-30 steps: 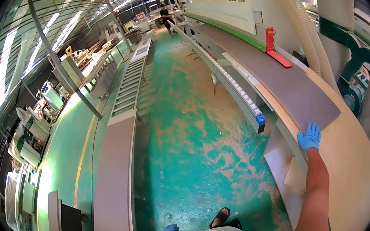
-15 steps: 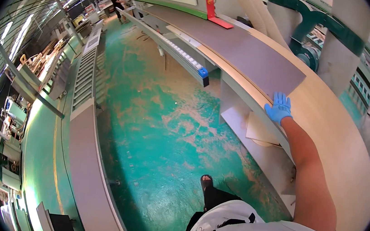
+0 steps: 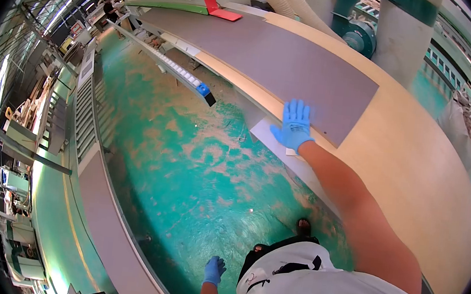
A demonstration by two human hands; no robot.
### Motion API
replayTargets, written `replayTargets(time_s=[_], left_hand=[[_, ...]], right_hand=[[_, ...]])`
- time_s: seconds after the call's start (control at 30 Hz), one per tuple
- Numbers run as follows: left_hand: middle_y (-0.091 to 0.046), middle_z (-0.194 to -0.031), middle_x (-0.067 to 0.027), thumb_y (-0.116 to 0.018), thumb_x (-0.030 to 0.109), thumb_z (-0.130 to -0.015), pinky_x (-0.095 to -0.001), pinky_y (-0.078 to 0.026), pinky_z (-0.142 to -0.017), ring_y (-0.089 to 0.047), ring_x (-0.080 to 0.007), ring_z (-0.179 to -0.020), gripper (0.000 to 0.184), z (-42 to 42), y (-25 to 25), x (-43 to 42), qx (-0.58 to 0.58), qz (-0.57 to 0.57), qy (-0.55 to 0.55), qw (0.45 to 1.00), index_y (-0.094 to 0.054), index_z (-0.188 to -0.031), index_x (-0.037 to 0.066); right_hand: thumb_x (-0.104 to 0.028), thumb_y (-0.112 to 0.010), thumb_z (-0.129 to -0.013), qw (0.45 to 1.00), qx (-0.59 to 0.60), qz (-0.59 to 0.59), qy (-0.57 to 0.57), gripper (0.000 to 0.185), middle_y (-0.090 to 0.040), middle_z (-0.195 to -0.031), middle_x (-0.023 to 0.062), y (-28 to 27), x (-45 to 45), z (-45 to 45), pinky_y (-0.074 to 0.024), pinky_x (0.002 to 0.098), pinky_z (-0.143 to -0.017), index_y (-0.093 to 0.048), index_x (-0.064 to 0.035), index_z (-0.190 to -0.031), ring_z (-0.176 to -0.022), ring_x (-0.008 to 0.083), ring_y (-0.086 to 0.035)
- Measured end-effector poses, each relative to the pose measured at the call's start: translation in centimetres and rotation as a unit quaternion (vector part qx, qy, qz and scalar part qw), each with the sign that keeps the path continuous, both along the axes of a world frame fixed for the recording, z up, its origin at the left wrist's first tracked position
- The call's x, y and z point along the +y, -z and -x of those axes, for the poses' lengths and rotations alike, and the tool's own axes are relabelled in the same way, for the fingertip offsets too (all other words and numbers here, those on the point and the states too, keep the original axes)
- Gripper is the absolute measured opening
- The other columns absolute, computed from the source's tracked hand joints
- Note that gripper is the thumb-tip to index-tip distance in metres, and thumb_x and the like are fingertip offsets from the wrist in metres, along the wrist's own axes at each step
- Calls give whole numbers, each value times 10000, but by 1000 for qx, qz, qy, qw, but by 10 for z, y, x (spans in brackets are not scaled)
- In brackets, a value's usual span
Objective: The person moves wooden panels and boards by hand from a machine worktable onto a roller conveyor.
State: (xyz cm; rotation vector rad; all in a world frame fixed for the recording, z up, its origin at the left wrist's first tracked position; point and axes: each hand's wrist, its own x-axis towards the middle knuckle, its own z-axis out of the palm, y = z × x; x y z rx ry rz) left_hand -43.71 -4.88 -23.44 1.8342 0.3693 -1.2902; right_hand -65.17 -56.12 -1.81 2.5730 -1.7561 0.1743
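Note:
My right hand (image 3: 295, 126), in a blue glove, lies flat with its fingers outstretched on the near long edge of a grey-brown panel (image 3: 297, 67). The panel rests on a pale wooden worktop (image 3: 404, 149), its square end a little to the right of that hand. Low at my side hangs my left hand (image 3: 214, 270), also blue-gloved, fingers loosely apart and holding nothing. The floor is below it.
A red bracket (image 3: 217, 5) and a green strip (image 3: 170, 6) stand along the panel's far side. A roller rail with a blue end (image 3: 203, 89) juts over the green floor. At left runs a long conveyor (image 3: 106, 208). A person (image 3: 110, 12) stands far back.
My view has moved forward along the worktop. My right hand has shifted from near the panel's end corner to farther along its near edge. My left hand has come fully into view.

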Motion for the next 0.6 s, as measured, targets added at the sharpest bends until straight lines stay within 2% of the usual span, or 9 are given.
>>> replayTargets(time_s=[0.07, 0.13, 0.2, 0.23, 0.3, 0.4, 0.47, 0.5, 0.6], left_hand=[[-574, -1179, -144, -517, 332, -872, -412, -493, -829, -564, -282, -1044, 476, 9, -16, -37, -2, 33, 48, 998, -470, -1249, 46], [-566, -1194, -145, -520, 335, -872, -407, -488, -840, -558, -279, -1060, 487, 22, -26, -71, -2, 41, 78, 996, -465, -1260, 46], [-558, -1210, -146, -522, 338, -872, -401, -484, -852, -552, -277, -1076, 499, 34, -34, -92, 3, 44, 105, 994, -459, -1272, 46], [-558, -1211, -145, -520, 338, -873, -400, -483, -854, -553, -275, -1077, 495, 41, -34, -99, 9, 61, 104, 993, -463, -1269, 47], [-559, -1213, -144, -518, 338, -873, -398, -482, -857, -554, -273, -1078, 491, 55, -31, -104, 19, 72, 107, 992, -467, -1266, 47], [-582, -1165, -130, -528, 332, -870, -400, -488, -827, -572, -265, -1021, 453, 66, -27, -100, 15, 54, 107, 993, -494, -1223, 51], [-629, -993, -88, -566, 309, -842, -358, -517, -686, -607, -210, -839, 361, 69, -21, -90, 25, 1, 84, 996, -547, -1120, 79], [-629, -993, -88, -566, 309, -842, -358, -517, -686, -607, -210, -839, 361, 71, -16, -83, 25, 2, 81, 996, -547, -1120, 79], [-618, -937, -74, -555, 301, -841, -367, -501, -652, -593, -196, -793, 358, 71, 0, -61, 48, -53, 96, 993, -541, -1125, 83]], right_hand=[[-520, -418, -854, 982, -61, -147, -96, 799, -199, -1475, 225, -46, 12, -7, -58, 499, -1116, -228, 12, -1418, -1375, 414, -108], [-486, -451, -856, 950, -188, -88, -235, 732, -253, -1459, 202, 16, 26, -24, -148, 477, -1114, -297, -9, -1389, -1368, 371, -184], [-463, -464, -862, 920, -212, -82, -318, 682, -288, -1448, 191, 13, 55, -32, -209, 465, -1104, -337, -25, -1369, -1354, 346, -246], [-463, -464, -862, 922, -215, -93, -308, 682, -288, -1448, 191, 17, 70, -30, -209, 465, -1104, -337, -25, -1369, -1354, 346, -246], [-377, -523, -860, 887, -294, -7, -356, 608, -405, -1362, 192, 23, 91, -22, -251, 465, -1086, -380, -45, -1349, -1298, 361, -338], [-351, -538, -856, 875, -344, -32, -339, 600, -399, -1369, 191, 6, 108, 13, -250, 477, -1086, -380, -60, -1357, -1297, 359, -344], [-340, -544, -853, 879, -342, -32, -332, 593, -400, -1368, 195, -7, 105, 46, -255, 481, -1082, -385, -66, -1355, -1293, 363, -347], [-329, -550, -850, 881, -339, -31, -329, 587, -401, -1367, 199, -14, 101, 65, -260, 485, -1079, -389, -72, -1353, -1289, 366, -351], [-329, -572, -819, 924, -312, -5, -220, 598, -375, -1381, 210, -39, 68, 127, -232, 506, -1081, -404, -95, -1343, -1282, 389, -340]])
